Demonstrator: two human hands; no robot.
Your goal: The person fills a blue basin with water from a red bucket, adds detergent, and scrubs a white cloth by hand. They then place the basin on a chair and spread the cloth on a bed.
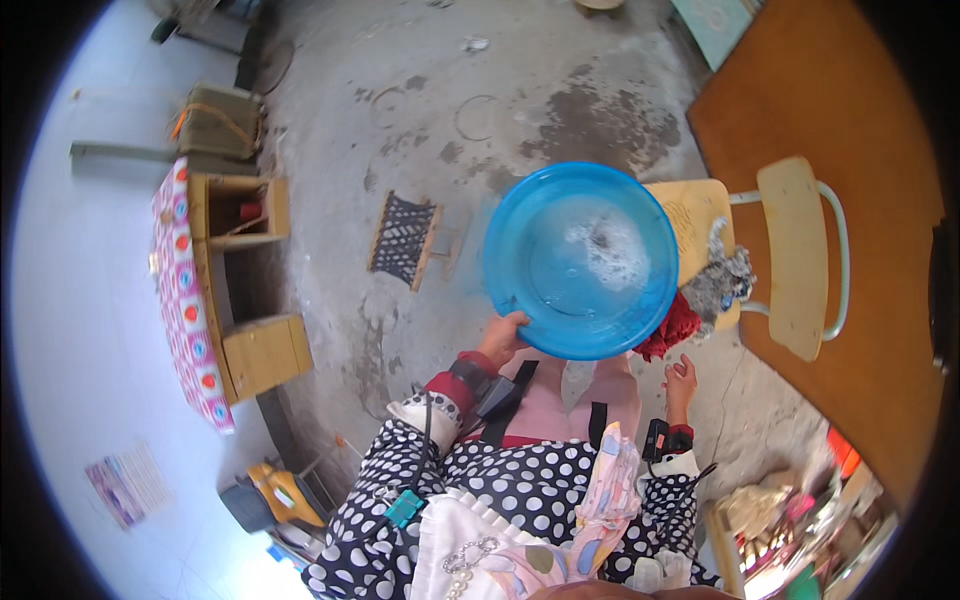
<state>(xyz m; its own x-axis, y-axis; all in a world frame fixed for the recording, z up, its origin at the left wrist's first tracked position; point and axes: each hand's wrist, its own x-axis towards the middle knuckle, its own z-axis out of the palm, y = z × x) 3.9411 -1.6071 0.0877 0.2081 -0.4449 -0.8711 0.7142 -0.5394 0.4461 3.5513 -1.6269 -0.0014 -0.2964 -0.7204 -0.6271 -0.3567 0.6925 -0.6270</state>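
Observation:
My left hand (501, 339) grips the near-left rim of a round blue plastic basin (517, 217). Water with white suds (619, 259) lies in the basin, a darker patch among the foam. The basin sits before my legs and overlaps the front part of a wooden chair seat (712, 196). To the right of the basin, my right hand (681, 381) hangs free with its fingers apart. Just above that hand, a crumpled red cloth (675, 326) hangs at the seat's edge. A grey bunched cloth (720, 289) rests on the seat beside it.
A low folding stool (405, 240) with a woven top stands on the concrete floor, which has wet patches (600, 124). A large brown board (840, 97) rises behind the chair. At left is a wooden cabinet (266, 352) with a patterned cover. A box of clutter (795, 525) lies lower right.

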